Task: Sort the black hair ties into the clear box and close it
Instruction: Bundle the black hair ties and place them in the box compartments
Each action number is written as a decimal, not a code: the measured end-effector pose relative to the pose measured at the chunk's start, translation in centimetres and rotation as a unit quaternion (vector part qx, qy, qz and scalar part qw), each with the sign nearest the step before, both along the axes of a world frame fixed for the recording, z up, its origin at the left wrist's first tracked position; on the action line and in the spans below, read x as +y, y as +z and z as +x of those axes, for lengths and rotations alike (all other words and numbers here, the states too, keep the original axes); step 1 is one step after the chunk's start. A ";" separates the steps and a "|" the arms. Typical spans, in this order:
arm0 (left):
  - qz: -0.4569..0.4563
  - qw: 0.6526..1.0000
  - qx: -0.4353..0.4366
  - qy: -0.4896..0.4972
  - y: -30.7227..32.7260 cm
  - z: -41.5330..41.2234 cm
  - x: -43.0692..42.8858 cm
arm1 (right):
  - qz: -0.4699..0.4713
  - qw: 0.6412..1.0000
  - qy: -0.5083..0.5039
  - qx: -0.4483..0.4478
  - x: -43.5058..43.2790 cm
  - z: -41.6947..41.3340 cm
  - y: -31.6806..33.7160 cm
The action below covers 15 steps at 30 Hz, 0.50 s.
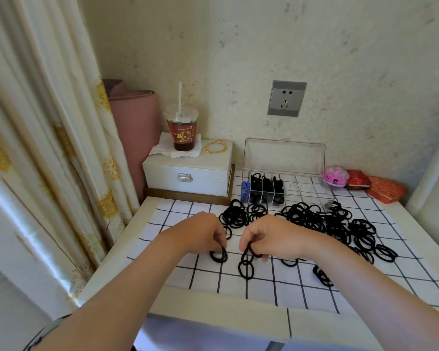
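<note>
The left grip (203, 234) is narrow, fingers curled down and pinching a small bunch of ties (218, 256) against the checked cloth (264, 290), just left of the frame's centre. The right grip (271, 236), just beside it, is likewise narrow and pinches a hanging cluster of ties (246, 268) whose lower loops touch the cloth. The loose black hair ties (314, 219) lie in a sprawling heap behind and to the right of both hands, reaching toward the right edge of the cloth, with a few stray loops nearer the bottom right. The clear box (314, 196) stands at the heap's far edge, right of centre, its lid (284, 153) raised upright against the wall. Its left compartments hold black ties, and a blue item (245, 188) sits at its left end. The cloth covers a pale desk (213, 317). In the upper left of the desk sits a white case (188, 177) carrying a cup with a straw (181, 130) on a tissue and a gold bangle (216, 147). To the right of the box are a pink trinket (336, 174) and red pouches (385, 190). A wall socket (287, 98) is above the box and a curtain (48, 122) fills the left side.
</note>
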<state>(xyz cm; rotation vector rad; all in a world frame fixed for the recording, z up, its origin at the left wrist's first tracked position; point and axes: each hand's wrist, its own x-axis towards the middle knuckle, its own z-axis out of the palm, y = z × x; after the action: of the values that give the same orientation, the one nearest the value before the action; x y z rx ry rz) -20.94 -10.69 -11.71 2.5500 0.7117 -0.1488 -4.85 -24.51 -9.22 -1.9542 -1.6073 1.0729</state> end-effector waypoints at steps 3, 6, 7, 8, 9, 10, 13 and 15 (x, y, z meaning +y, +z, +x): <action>0.018 1.000 0.000 -0.009 -0.5 0.1 -0.1 | -0.017 0.999 0.016 -0.031 0.1 -0.4 -0.9; 0.029 1.000 -0.003 -0.002 -0.6 0.1 0.0 | -0.009 0.994 0.030 -0.109 0.2 -0.8 -1.6; 0.026 1.000 -0.012 0.006 -0.5 0.1 0.1 | 0.004 0.990 0.035 -0.137 0.2 -0.9 -1.7; 0.024 0.999 -0.027 0.015 -0.4 0.1 0.2 | 0.015 0.986 0.038 -0.160 0.2 -1.1 -1.9; 0.026 0.998 -0.046 0.023 -0.3 0.2 0.3 | 0.023 0.984 0.038 -0.175 0.2 -1.2 -1.9; 0.032 0.997 -0.061 0.029 -0.3 0.2 0.4 | 0.026 0.982 0.040 -0.184 0.3 -1.3 -1.8; 0.065 0.996 -0.059 0.029 -0.5 0.5 0.5 | 0.021 0.977 0.050 -0.204 0.5 -1.5 -1.8; 0.086 0.996 -0.020 0.021 -0.6 1.2 0.6 | 0.009 0.974 0.057 -0.217 0.6 -1.5 -1.7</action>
<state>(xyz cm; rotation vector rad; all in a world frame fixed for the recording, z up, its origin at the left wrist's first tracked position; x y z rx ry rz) -19.77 -10.13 -12.34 2.6899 0.7920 -0.0242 -6.40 -23.94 -10.94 -2.2158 -1.9632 0.6937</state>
